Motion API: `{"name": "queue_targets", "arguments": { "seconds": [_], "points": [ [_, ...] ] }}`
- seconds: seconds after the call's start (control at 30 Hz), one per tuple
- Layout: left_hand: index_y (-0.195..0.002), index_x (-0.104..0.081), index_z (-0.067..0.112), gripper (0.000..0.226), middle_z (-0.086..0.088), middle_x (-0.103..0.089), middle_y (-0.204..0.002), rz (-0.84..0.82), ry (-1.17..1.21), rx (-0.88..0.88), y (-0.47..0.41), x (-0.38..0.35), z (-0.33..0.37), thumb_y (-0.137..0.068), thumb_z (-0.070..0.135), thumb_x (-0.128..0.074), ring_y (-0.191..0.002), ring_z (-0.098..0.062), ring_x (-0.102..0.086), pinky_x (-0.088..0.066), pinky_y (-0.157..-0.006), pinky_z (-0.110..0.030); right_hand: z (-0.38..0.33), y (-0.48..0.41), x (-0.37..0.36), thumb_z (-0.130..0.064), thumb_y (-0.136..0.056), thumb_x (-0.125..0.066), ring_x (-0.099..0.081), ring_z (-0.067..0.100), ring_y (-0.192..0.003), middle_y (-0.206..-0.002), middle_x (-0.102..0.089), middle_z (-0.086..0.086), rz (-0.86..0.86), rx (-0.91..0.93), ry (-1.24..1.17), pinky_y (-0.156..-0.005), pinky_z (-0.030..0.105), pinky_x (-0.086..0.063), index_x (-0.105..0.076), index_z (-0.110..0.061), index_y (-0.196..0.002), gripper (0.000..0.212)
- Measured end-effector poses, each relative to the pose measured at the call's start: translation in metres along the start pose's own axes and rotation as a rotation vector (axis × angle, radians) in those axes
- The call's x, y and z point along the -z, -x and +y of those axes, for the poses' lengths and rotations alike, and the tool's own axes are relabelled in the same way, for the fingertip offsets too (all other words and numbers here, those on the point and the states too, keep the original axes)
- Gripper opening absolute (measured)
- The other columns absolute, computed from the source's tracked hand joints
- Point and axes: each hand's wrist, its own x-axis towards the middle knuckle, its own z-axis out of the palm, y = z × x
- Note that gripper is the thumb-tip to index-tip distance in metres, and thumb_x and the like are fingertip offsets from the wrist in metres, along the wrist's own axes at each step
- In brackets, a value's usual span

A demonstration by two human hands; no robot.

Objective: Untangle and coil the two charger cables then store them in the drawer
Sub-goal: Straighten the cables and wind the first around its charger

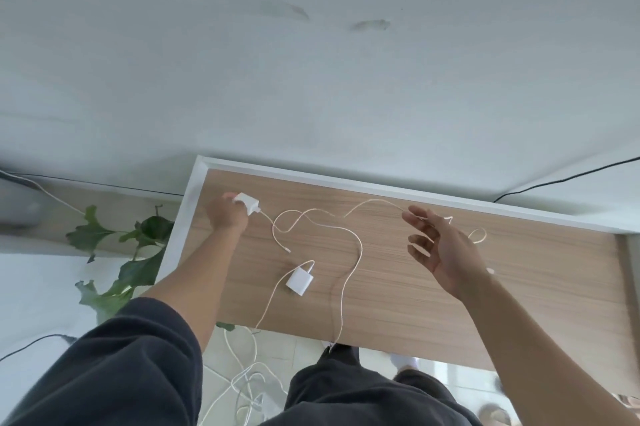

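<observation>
Two white charger cables lie crossed on a wooden tabletop (519, 287). My left hand (227, 214) grips one white charger block (246, 201) at the far left of the table. Its cable (304, 216) loops toward the middle. A second white charger block (300, 281) lies flat near the table's front, and its cable (273, 297) runs over the front edge. My right hand (440, 249) hovers over the right half with fingers spread, the fingertips touching a strand of cable (381, 201). A further loop (479, 235) lies behind that hand.
A white raised rim (381, 185) borders the table's back and left sides against the pale wall. A leafy green plant (114, 252) stands left of the table. More white cables (249, 380) lie tangled on the tiled floor by my legs. A black wire (561, 180) runs along the wall.
</observation>
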Motion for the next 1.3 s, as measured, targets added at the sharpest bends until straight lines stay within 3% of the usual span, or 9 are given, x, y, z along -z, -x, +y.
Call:
{"name": "queue_targets", "arguments": {
  "seconds": [0.17, 0.33, 0.4, 0.47, 0.53, 0.73, 0.9, 1.1, 1.3],
  "points": [
    [-0.12, -0.075, 0.007, 0.025, -0.015, -0.071, -0.122, -0.012, -0.05, -0.437, 0.042, -0.017, 0.023, -0.101, 0.008, -0.059, -0.122, -0.031, -0.061, -0.049, -0.109, -0.046, 0.005, -0.003, -0.02, -0.035, -0.116, -0.055, -0.063, 0.016, -0.084, -0.136, -0.08, -0.002, -0.008, -0.005, 0.008, -0.086, 0.036, -0.057, -0.078, -0.021, -0.134, 0.032],
    [-0.148, -0.062, 0.029, 0.039, 0.012, -0.069, -0.14, -0.718, 0.144, -0.582, 0.126, -0.033, 0.074, -0.113, 0.046, -0.056, -0.075, -0.024, -0.077, -0.067, -0.078, -0.039, 0.004, 0.0, -0.033, -0.035, -0.118, -0.053, -0.062, 0.015, -0.083, -0.137, -0.079, -0.001, -0.046, 0.022, 0.059, -0.087, 0.037, -0.056, -0.076, -0.019, -0.137, 0.034],
    [-0.141, -0.067, 0.03, 0.043, 0.013, -0.078, -0.124, -0.886, 0.097, -0.633, 0.147, -0.038, 0.088, -0.111, 0.057, -0.055, -0.077, -0.02, -0.078, -0.067, -0.075, -0.034, 0.002, 0.002, -0.035, -0.035, -0.118, -0.052, -0.061, 0.015, -0.081, -0.133, -0.08, -0.002, -0.043, 0.044, 0.07, -0.086, 0.037, -0.056, -0.074, -0.018, -0.141, 0.036],
    [-0.118, -0.077, 0.029, 0.031, 0.004, -0.077, -0.09, -0.857, 0.068, -0.713, 0.157, -0.043, 0.095, -0.112, 0.051, -0.057, -0.072, -0.017, -0.072, -0.062, -0.073, -0.034, 0.0, 0.004, -0.032, -0.036, -0.117, -0.053, -0.057, 0.013, -0.075, -0.113, -0.078, -0.005, -0.027, 0.071, 0.049, -0.083, 0.036, -0.056, -0.074, -0.018, -0.14, 0.036],
    [-0.102, -0.08, 0.028, 0.027, 0.003, -0.071, -0.079, -0.75, 0.058, -0.768, 0.153, -0.048, 0.095, -0.113, 0.036, -0.057, -0.07, -0.02, -0.065, -0.055, -0.072, -0.036, -0.004, 0.006, -0.025, -0.038, -0.117, -0.055, -0.046, 0.012, -0.066, -0.091, -0.063, -0.009, 0.0, 0.093, 0.007, -0.081, 0.035, -0.053, -0.075, -0.017, -0.139, 0.036],
    [-0.101, -0.089, 0.027, 0.019, -0.006, -0.066, -0.09, -0.523, -0.104, -0.832, 0.127, -0.054, 0.094, -0.104, 0.026, -0.071, -0.079, -0.016, -0.062, -0.046, -0.079, -0.033, -0.013, 0.015, 0.0, -0.038, -0.116, -0.057, -0.036, 0.012, -0.061, -0.079, -0.052, -0.01, 0.093, 0.148, -0.121, -0.076, 0.032, -0.05, -0.074, -0.02, -0.124, 0.025],
    [-0.104, -0.089, 0.025, 0.012, 0.009, -0.058, -0.086, -0.368, -0.186, -0.784, 0.118, -0.055, 0.095, -0.099, 0.033, -0.081, -0.086, -0.017, -0.06, -0.046, -0.08, -0.034, -0.022, 0.016, 0.035, -0.036, -0.116, -0.058, -0.037, 0.011, -0.059, -0.08, -0.055, -0.011, 0.178, 0.176, -0.254, -0.072, 0.031, -0.052, -0.071, -0.023, -0.122, 0.02],
    [-0.105, -0.09, 0.022, 0.015, 0.007, -0.061, -0.087, -0.286, -0.239, -0.731, 0.125, -0.071, 0.096, -0.096, 0.034, -0.085, -0.088, -0.018, -0.062, -0.042, -0.079, -0.032, -0.041, 0.021, 0.093, -0.035, -0.115, -0.059, -0.036, 0.011, -0.055, -0.08, -0.054, -0.01, 0.307, 0.226, -0.31, -0.07, 0.03, -0.052, -0.07, -0.024, -0.12, 0.016],
    [-0.099, -0.09, 0.031, 0.013, 0.002, -0.071, -0.092, -0.28, -0.262, -0.702, 0.153, -0.097, 0.102, -0.091, 0.041, -0.087, -0.091, -0.022, -0.07, -0.054, -0.085, -0.035, -0.052, 0.028, 0.157, -0.046, -0.11, -0.065, -0.039, 0.01, -0.058, -0.09, -0.055, -0.011, 0.412, 0.257, -0.209, -0.076, 0.033, -0.056, -0.076, -0.023, -0.121, 0.028]
  ]
}}
